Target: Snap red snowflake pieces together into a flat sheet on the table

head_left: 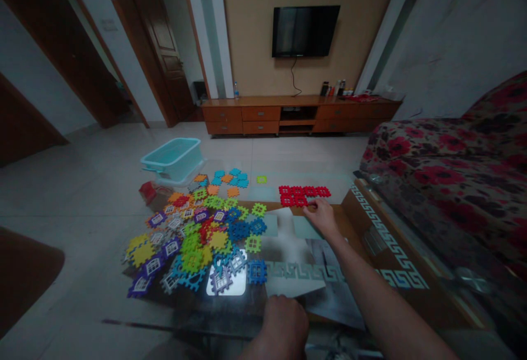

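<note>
Red interlocking plastic tiles [297,191] with window-like openings lie in two rows on the glass table. My right hand [321,215] reaches out to them, fingers pinched at the right edge of the front row's end tile. Close to the table's near edge, my left hand [285,319] is curled into a fist, and its palm side is hidden. To its left spreads a large mixed heap of tiles [206,234] in yellow, green, purple, blue and other colours. A blue tile [257,271] lies just beyond the fist.
Blue and orange tiles [234,178] and one lime tile [262,179] lie near the table's far side. A turquoise plastic tub [177,159] stands at the far left. Beyond are a wooden TV cabinet [259,116] and, on the right, a flowered sofa [444,151].
</note>
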### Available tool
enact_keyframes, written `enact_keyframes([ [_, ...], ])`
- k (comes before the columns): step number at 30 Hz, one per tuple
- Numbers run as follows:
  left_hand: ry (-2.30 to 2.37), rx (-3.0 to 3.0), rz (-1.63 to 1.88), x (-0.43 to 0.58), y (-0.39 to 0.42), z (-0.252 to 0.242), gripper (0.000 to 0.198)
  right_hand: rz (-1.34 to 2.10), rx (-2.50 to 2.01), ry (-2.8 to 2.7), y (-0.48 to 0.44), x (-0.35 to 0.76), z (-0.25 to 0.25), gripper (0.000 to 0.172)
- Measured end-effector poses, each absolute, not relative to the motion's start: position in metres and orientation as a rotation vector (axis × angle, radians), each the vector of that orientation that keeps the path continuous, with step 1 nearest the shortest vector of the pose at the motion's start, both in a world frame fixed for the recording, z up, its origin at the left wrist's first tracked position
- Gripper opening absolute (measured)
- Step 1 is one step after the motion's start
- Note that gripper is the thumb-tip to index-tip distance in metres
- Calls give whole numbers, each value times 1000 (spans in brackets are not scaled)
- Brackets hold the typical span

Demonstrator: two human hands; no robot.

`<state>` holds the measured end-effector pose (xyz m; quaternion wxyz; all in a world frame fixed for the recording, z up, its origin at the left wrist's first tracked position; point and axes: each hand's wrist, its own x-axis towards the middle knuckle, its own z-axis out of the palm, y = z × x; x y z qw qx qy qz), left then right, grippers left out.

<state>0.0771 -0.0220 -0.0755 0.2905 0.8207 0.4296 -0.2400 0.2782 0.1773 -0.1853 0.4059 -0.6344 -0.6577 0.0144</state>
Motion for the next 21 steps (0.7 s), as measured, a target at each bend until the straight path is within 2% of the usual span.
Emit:
enact_keyframes([
  [3,1155,2186,-749,78,-22,-72,49,38,-1600,-1656,177,278,-185,18],
  [21,1118,2192,-768,78,-21,-73,51,93,-1603,-1627,175,276,-181,19],
])
